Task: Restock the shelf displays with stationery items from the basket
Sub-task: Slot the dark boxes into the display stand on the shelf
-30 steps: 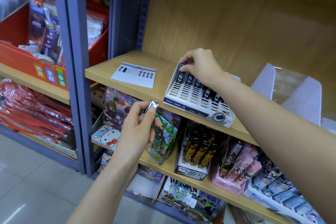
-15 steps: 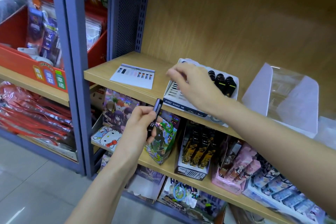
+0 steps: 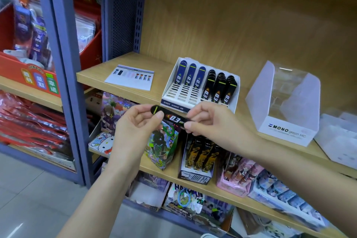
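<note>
Change noted: your right hand [image 3: 212,127] is no longer working at the display tray [image 3: 184,93]. It is pulling back toward you and meeting your left hand [image 3: 133,127] in front of the shelf [image 3: 92,77] edge.

Both hands are now pinching one black lead case [image 3: 174,118] marked 0.3. Your left thumb and forefinger are curling on its rounded end, and your right thumb and fingers are closing on the other end. The case is lying roughly level in the air, below and in front of the tray, touching nothing else. It is going from the upright one-hand hold of half a second ago to a label-up, two-hand hold.

In the tray, three blue cases [image 3: 190,75] are standing at the back left with bare slots in front of them. The black cases [image 3: 219,87] are filling the three right columns.

Judgement: you are probably reading the label before choosing a column, and the black side looks like the match. The basket is not showing in view.
</note>
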The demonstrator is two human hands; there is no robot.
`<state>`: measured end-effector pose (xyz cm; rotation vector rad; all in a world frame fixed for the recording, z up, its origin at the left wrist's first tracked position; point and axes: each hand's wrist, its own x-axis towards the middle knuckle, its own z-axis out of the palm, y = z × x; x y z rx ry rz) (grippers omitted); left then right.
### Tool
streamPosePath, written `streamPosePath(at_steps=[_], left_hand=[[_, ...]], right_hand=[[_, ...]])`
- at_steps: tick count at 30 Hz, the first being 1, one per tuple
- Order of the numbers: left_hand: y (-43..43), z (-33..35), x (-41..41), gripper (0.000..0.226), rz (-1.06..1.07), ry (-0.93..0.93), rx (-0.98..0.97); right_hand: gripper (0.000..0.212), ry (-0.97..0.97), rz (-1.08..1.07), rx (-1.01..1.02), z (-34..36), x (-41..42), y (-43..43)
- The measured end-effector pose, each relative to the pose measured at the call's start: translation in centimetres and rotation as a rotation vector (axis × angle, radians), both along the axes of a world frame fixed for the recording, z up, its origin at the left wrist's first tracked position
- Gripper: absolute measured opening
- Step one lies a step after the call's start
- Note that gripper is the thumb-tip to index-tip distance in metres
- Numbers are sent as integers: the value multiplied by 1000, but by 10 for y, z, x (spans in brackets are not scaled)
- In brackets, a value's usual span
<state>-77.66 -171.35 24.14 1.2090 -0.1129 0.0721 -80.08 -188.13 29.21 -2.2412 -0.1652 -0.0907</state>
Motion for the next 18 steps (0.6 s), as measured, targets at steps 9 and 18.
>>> streamPosePath(at_steps=[9, 18], left_hand=[[-37, 0, -16, 16, 5, -483, 407], [-59, -24, 10, 41, 174, -777, 1104]], right_hand=[[16, -112, -11, -279, -7, -30, -8], [1, -376, -339, -127, 34, -12, -65]])
